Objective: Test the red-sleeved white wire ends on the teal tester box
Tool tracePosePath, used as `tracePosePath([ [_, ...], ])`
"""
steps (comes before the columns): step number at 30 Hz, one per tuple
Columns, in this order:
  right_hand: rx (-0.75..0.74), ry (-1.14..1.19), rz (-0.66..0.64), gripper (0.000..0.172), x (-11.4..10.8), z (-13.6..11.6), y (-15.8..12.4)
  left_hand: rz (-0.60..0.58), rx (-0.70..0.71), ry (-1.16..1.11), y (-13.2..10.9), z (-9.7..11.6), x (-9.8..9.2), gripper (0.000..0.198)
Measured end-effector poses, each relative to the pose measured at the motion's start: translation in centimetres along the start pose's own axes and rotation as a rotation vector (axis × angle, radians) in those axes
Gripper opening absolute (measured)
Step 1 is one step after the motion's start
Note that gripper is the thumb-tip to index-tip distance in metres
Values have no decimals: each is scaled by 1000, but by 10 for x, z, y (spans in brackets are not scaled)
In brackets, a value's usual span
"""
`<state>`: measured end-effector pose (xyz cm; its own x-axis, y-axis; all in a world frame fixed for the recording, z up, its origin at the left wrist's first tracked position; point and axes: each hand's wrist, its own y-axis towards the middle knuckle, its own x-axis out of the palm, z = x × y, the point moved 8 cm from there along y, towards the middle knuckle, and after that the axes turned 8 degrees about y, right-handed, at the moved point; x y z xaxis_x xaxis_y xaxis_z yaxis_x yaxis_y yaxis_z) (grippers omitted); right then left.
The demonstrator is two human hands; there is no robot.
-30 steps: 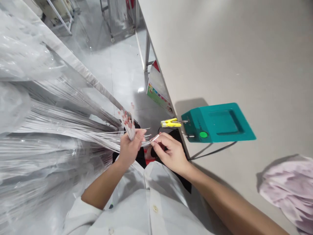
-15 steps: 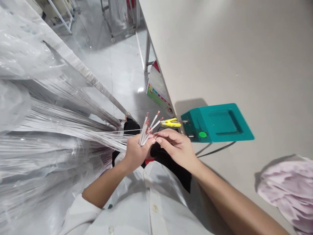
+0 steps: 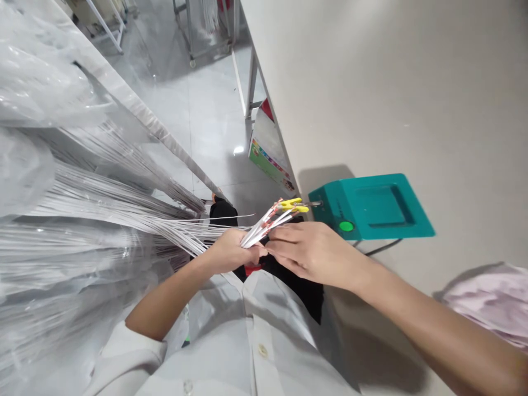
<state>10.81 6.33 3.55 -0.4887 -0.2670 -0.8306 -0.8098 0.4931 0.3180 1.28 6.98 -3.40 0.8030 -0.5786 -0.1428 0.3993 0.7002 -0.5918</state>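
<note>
Pale worktop (image 3: 388, 99) along the right side of the view, with grey tiled floor (image 3: 206, 137) beyond its left edge and a slanting rail (image 3: 165, 132) wrapped in clear plastic farther left. Beside and below that rail, long white strands (image 3: 124, 212) in several bunches, partly covered by plastic sheeting (image 3: 49, 99), reaching across toward the gap by the worktop's left edge.

Grips a bundle of red-tipped white pieces (image 3: 262, 228) in the left hand (image 3: 233, 250), fingers closed around its lower end, tips slanting up toward the worktop's left edge. Holds the right hand (image 3: 307, 250) back upward, fingers bent, just beside the left fingertips and the bundle. Cannot tell, with the thumb hidden, of anything pinched there.

On the worktop, close to its left edge, a teal device (image 3: 375, 206) with a round green button (image 3: 346, 226) and a dark cable (image 3: 385, 247) at its near side. At its left end, a yellow clip (image 3: 293, 205) on a metal prong, jutting over the worktop's left edge. Overlaps in view with the red tips; contact hard to make out.

Well in from that edge, a crumpled pink cloth (image 3: 487, 297), partly behind the right forearm (image 3: 429, 308). Below the worktop's left edge, a printed box (image 3: 270, 157).
</note>
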Motion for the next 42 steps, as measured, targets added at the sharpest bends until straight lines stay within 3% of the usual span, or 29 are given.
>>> tracePosePath([
  [4,-235,-371,68,22,4,-21,-6,-29,-99,-103,5,-13,2,16],
  [10,-305,-476,215,16,10,-25,-15,14,-102,-335,10,-26,3,19],
  [15,-250,-457,295,10,5,-18,-14,176,4,-340,8,-24,-2,24],
  [21,-197,-371,340,16,-12,-13,-19,363,94,-188,-1,-10,-17,18],
  [25,66,-78,441,19,-32,9,-19,430,122,-86,-6,-1,-24,15],
  [28,218,168,441,16,-32,22,-13,420,163,-55,-6,1,-21,14],
  [36,178,231,190,17,-9,19,2,304,178,-27,-6,-3,-13,12],
  [39,197,366,106,17,-5,23,4,212,217,-32,-5,2,-11,18],
  [42,242,574,133,14,-4,28,5,141,239,-120,-5,3,-10,23],
])
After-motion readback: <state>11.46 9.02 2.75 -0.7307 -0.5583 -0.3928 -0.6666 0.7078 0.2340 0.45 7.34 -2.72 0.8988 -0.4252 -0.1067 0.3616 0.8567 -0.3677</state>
